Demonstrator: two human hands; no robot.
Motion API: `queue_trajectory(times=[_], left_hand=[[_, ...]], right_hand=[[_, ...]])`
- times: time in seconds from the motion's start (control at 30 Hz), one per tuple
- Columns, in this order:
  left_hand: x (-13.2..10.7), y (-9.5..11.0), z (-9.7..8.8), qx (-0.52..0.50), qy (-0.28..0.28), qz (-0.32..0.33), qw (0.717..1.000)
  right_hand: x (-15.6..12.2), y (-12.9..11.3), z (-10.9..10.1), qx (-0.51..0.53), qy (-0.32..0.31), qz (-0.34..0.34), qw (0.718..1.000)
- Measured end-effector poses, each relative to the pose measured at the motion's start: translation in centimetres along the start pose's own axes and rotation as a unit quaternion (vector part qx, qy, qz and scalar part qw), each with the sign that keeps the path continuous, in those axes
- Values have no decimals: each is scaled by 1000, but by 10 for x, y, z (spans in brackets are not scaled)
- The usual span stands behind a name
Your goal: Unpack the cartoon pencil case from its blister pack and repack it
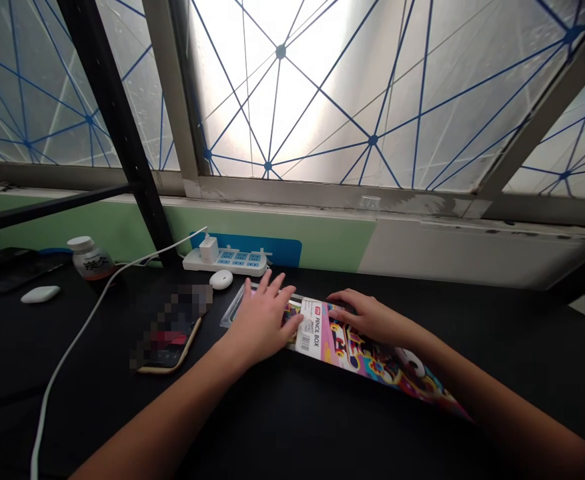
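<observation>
A long pencil box (342, 340) in a bright cartoon-printed package lies at a slant on the black table, with a white label reading "PENCIL BOX". Its left end shows a clear plastic edge (228, 315). My left hand (267, 317) rests flat over that left part, fingers spread apart and thumb beside the label. Along the far edge, my right hand (369, 317) bends its fingers around the package, to the right of the label. My right forearm covers some of the package's right end.
A phone (175, 340) lies left of the pencil box. Behind are a white earbud case (221, 279) and a power strip (242, 261) with a plugged charger (209, 249). A white cable (77, 337) crosses the left side near a bottle (91, 260) and a white mouse-like object (41, 294).
</observation>
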State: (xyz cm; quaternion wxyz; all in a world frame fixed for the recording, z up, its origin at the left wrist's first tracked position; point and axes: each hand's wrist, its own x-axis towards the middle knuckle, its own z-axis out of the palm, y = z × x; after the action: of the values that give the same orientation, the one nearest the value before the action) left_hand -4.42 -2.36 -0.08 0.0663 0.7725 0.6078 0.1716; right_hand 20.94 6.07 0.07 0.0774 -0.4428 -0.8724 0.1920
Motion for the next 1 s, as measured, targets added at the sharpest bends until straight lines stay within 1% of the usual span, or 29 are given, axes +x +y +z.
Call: queue_trajectory(times=[0.07, 0.13, 0.17, 0.23, 0.37, 0.47, 0.57, 0.7, 0.8, 0.87, 0.93, 1.0], left_hand=[[3, -11, -1, 24, 11, -50, 998], [6, -20, -5, 14, 15, -86, 996], [6, -24, -7, 7, 18, -91, 996], [6, -27, -10, 8, 19, -80, 997], [3, -23, -10, 51, 16, -56, 997], [2, -16, -5, 40, 0, -80, 996], [2, -10, 0, -15, -12, -112, 994], [-1, 4, 2, -101, -17, -121, 987], [-6, 14, -1, -135, -17, -112, 984], [-9, 18, -4, -150, -13, -102, 983], [-8, 16, -6, -156, -15, -102, 982], [-6, 10, -7, -152, -3, -110, 982]], right_hand=[[-5, 8, -11, 36, -44, -7, 998], [-9, 15, -19, 69, -80, -2, 994], [-9, 18, -22, 76, -88, 2, 993], [-10, 21, -24, 74, -88, 6, 993], [-6, 21, -22, 58, -74, 19, 995], [-2, 18, -21, 20, -68, 25, 997], [4, 13, -19, -18, -61, 17, 998], [17, 1, -13, -70, -31, -2, 997], [27, -8, -6, -88, -3, -9, 996], [29, -13, -2, -99, 23, -11, 995], [23, -18, 3, -125, 80, -23, 989], [7, -20, 7, -161, 146, -50, 975]])
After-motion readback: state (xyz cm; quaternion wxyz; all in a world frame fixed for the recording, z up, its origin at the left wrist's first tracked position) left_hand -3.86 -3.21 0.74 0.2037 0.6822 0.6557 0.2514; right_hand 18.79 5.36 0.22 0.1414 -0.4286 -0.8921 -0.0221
